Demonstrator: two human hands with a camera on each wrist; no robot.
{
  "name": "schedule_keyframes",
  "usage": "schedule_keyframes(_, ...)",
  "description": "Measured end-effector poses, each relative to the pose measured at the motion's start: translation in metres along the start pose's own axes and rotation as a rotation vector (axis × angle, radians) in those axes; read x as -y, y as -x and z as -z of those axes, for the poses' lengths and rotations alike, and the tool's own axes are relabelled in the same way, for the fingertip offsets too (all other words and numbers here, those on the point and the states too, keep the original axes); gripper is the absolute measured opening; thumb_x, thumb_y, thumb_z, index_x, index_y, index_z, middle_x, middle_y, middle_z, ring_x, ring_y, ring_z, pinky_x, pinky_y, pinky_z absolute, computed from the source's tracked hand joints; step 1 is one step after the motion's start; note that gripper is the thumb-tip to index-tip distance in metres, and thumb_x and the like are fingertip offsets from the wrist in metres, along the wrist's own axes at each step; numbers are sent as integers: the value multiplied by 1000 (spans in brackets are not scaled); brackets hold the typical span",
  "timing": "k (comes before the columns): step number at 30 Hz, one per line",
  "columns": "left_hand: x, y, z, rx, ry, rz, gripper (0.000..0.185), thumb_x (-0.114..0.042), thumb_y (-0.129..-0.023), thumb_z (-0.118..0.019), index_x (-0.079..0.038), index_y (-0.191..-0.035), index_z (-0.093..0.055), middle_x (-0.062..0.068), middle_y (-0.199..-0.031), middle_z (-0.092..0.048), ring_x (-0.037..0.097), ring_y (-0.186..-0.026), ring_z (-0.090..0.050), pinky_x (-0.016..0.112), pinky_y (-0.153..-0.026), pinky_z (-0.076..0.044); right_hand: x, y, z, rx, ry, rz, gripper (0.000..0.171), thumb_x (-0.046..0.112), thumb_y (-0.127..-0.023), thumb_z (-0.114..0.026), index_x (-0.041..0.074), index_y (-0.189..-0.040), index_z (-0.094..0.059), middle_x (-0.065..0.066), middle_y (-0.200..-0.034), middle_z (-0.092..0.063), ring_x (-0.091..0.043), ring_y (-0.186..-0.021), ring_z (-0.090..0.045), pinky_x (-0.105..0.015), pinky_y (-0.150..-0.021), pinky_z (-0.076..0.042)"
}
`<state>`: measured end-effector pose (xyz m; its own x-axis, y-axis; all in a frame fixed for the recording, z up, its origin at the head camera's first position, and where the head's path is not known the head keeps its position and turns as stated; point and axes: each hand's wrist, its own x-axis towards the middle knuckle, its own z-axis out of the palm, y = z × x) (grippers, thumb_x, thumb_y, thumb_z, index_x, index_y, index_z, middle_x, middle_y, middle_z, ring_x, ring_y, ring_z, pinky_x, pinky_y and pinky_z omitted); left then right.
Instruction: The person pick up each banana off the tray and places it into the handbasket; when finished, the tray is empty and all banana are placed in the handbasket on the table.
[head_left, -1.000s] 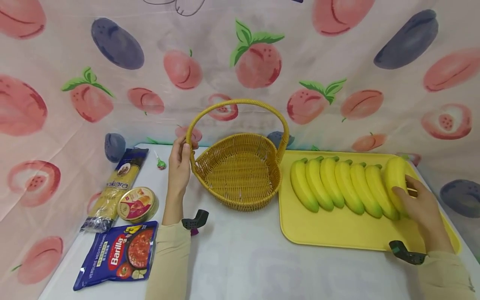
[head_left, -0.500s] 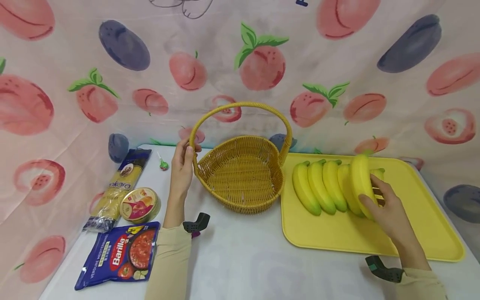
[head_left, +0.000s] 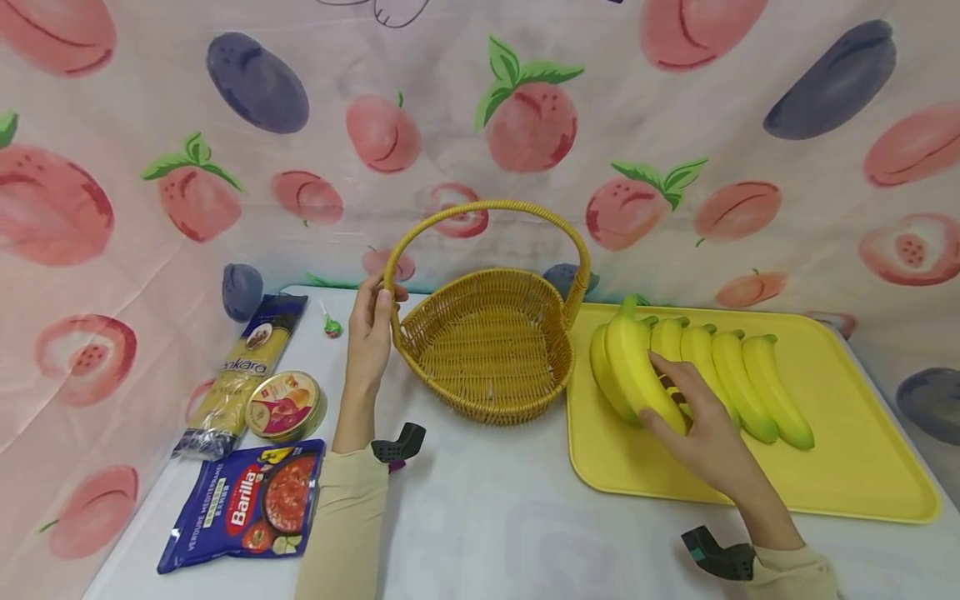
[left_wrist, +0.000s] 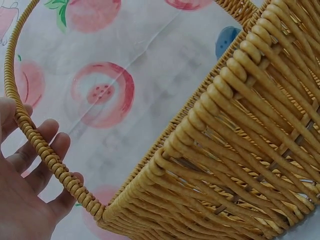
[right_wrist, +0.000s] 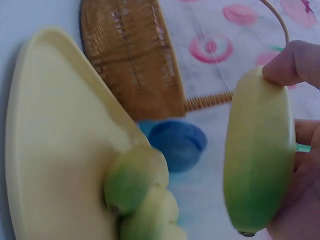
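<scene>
At the left foot of the wicker basket's handle (head_left: 487,205), my left hand (head_left: 367,333) grips the wrapped rod, its fingers curled round it in the left wrist view. The golden heart-shaped wicker basket (head_left: 487,412) stands on the table with nothing inside. My right hand (head_left: 701,429) pinches a yellow banana (head_left: 633,367) with a green tip, above the left end of the yellow tray (head_left: 862,450). In the right wrist view this banana (right_wrist: 257,160) is off the tray, between thumb and fingers. Several more bananas (head_left: 776,392) lie in a row on the tray, partly hidden.
Left of my left forearm lie a spaghetti pack (head_left: 243,367), a round tin (head_left: 283,407), a blue Barilla sauce pouch (head_left: 247,504) and a small lollipop (head_left: 332,327). A fruit-patterned cloth (head_left: 450,108) hangs behind the table.
My right hand has lifted the banana from the tray's right side and carried it left over the row, towards the basket. My left hand keeps its grip on the handle.
</scene>
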<state>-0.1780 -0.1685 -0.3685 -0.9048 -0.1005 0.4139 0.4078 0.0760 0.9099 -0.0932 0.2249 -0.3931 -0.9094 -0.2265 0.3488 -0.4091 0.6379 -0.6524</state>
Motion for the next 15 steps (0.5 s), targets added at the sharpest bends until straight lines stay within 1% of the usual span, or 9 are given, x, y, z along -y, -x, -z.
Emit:
schedule_keyframes(3,0,0,0,4,4,-2,36,-17,-103,-36,1,-134,-41,29,-111,-50,38,-108,-47,34,-92,-36,8,-4,-10,28,-8,26,71,8,-82,-71,21,-144,-39,3,-119,-51,0,-102,-42,-15,-81,-37)
schedule_keyframes(7,-1,0,0,10,7,-6,37,-16,-103,-36,1,-135,-41,29,-111,-51,37,-108,-48,35,-94,-36,17,-11,-22,68,-26,52,68,12,-83,-71,21,-143,-41,6,-116,-52,-3,-100,-44,-17,-80,-39)
schedule_keyframes(15,-1,2,0,-3,2,2,35,-16,-103,-36,-2,-134,-43,29,-112,-51,35,-109,-49,36,-95,-38,35,-36,-46,139,-65,56,62,25,-86,-70,21,-141,-44,7,-117,-53,-6,-93,-47,-23,-79,-43)
